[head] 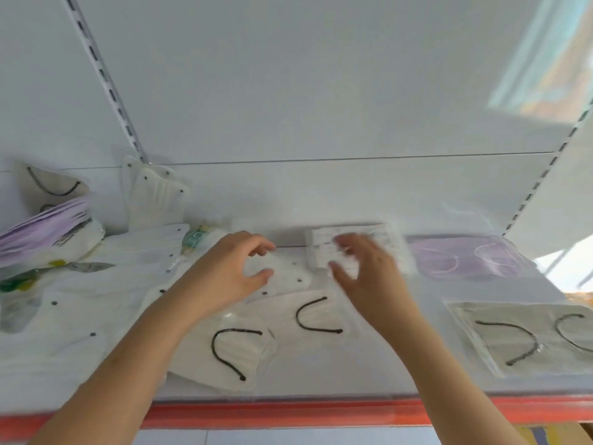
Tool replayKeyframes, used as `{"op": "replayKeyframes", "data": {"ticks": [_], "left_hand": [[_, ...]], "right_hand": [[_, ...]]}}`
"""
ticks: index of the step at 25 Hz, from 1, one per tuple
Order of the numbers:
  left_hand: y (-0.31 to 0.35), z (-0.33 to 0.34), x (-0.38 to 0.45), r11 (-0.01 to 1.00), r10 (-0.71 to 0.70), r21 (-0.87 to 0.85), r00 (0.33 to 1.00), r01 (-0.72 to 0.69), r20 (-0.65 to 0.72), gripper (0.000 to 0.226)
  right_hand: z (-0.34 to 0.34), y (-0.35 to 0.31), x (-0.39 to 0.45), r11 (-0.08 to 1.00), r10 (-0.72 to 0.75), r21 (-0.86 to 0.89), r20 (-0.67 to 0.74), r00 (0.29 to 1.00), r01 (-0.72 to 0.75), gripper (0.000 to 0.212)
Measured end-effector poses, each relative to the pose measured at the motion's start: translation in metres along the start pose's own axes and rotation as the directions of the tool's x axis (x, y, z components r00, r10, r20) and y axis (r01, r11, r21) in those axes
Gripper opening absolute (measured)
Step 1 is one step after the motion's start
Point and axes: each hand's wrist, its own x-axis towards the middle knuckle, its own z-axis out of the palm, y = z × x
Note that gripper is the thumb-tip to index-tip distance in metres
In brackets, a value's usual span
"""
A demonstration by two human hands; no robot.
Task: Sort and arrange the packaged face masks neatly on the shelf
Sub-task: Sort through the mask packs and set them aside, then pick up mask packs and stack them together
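Packaged face masks (pixel 282 319), light, slippery sleeves best pinched at an edge, lie under a curled, empty left hand (pixel 231 271); right hand (pixel 362 268) too blurred to tell.

White shelf (pixel 401 358) under you, white back panel (pixel 288 91) too, with an orange-red front strip (pixel 288 412) along the edge. Lilac masks (pixel 465 256) at the right rear, pale loops on them. More lilac in the stack (pixel 45 232) far left. Nearest you, white masks (pixel 237 351) with black ear loops. The grey-beige pack (pixel 526 338) on the right has black loops as well. White masks with small dark dots (pixel 282 277) sit mid-shelf. Green and yellow print on the wrapper (pixel 22 281) at left.
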Motion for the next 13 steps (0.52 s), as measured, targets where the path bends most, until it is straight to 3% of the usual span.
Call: {"op": "replayKeyframes", "data": {"ticks": [2, 4, 6, 9, 13], "left_hand": [[-0.012, -0.017, -0.034, 0.992, 0.017, 0.118, 0.986, -0.037, 0.166, 0.053], [-0.022, -0.019, -0.055, 0.965, -0.020, 0.257, 0.956, -0.059, 0.292, 0.072], [-0.031, -0.011, -0.064, 0.917, -0.068, 0.394, 0.947, -0.064, 0.314, 0.083], [-0.037, -0.005, -0.063, 0.874, -0.065, 0.483, 0.971, -0.056, 0.230, 0.074], [-0.041, -0.011, -0.057, 0.825, 0.047, 0.554, 0.990, -0.112, 0.129, 0.050]], "right_hand": [[0.024, -0.025, -0.010, 0.986, -0.099, -0.081, 0.407, 0.908, 0.143, 0.050], [0.045, -0.035, -0.014, 0.939, -0.088, -0.232, 0.551, 0.830, 0.254, 0.072], [0.057, -0.036, -0.014, 0.913, -0.029, -0.316, 0.582, 0.813, 0.259, 0.074], [0.057, -0.036, -0.013, 0.927, -0.017, -0.292, 0.593, 0.805, 0.234, 0.044], [0.027, -0.034, -0.014, 0.984, 0.001, -0.160, 0.460, 0.888, 0.082, 0.015]]}}
